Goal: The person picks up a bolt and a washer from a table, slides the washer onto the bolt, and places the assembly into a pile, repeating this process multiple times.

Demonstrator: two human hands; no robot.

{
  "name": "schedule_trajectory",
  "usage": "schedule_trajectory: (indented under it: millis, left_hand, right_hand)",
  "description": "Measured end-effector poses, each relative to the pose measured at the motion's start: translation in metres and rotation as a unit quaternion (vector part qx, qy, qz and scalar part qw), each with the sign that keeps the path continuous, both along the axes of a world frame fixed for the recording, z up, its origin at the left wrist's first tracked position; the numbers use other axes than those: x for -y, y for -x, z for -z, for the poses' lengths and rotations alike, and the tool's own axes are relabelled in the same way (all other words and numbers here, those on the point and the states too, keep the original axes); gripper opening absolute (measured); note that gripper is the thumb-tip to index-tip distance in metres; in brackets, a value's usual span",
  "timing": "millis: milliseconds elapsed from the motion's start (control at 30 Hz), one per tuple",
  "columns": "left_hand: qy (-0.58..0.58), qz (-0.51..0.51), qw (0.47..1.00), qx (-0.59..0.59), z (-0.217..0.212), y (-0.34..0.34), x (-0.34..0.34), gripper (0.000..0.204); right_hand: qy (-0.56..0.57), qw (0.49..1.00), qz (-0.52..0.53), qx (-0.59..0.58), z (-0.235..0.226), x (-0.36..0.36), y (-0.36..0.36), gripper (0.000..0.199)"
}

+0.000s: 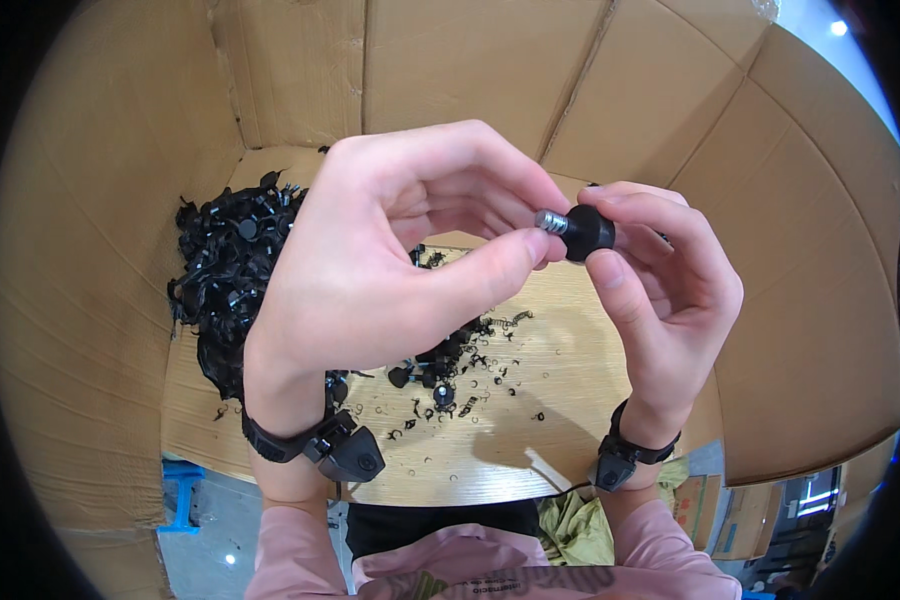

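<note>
Raised above the table is a black rubber mount (pixel 592 237) with a threaded metal stud pointing left. My right hand (pixel 675 275) pinches its round black body between thumb and fingers. At the stud end, my left hand (pixel 355 245) closes its thumb and fingertips around the threads; the rest of its fingers curl behind. On the table's left side, partly behind my left hand, lies a large heap of similar black parts (pixel 235 245) with metal studs. Several loose ones, including one mount (pixel 443 396) with its stud facing up, lie below my hands.
Black curled rubber scraps (pixel 470 375) and small rings are scattered over the wooden table (pixel 570 400). Tall cardboard walls (pixel 460 70) enclose its back and sides. A yellow-green plastic bag (pixel 578 530) sits at the front edge, and a blue stand (pixel 180 495) is at the lower left.
</note>
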State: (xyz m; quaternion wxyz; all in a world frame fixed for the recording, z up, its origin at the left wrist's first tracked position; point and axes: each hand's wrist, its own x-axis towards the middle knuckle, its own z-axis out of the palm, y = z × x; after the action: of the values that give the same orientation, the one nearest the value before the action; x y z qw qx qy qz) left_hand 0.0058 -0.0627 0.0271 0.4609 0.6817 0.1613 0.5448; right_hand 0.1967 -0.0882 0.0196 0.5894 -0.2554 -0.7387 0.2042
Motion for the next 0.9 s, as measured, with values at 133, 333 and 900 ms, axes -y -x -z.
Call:
schedule_trajectory:
  millis: [133, 333, 900]
  left_hand:
    - [0.005, 0.021, 1.000, -0.003, 0.002, -0.005, -0.005, 0.018]
    - [0.028, 0.039, 0.999, -0.006, 0.002, -0.002, -0.003, 0.016]
    - [0.069, 0.047, 0.996, -0.006, 0.006, -0.003, -0.007, 0.015]
  right_hand:
    - [0.019, 1.000, 0.009, -0.013, 0.000, -0.001, -0.007, 0.029]
    - [-0.012, 1.000, 0.010, 0.004, -0.001, 0.001, -0.006, 0.031]
    - [-0.068, 0.995, 0.000, 0.074, 0.002, -0.006, -0.014, 0.032]
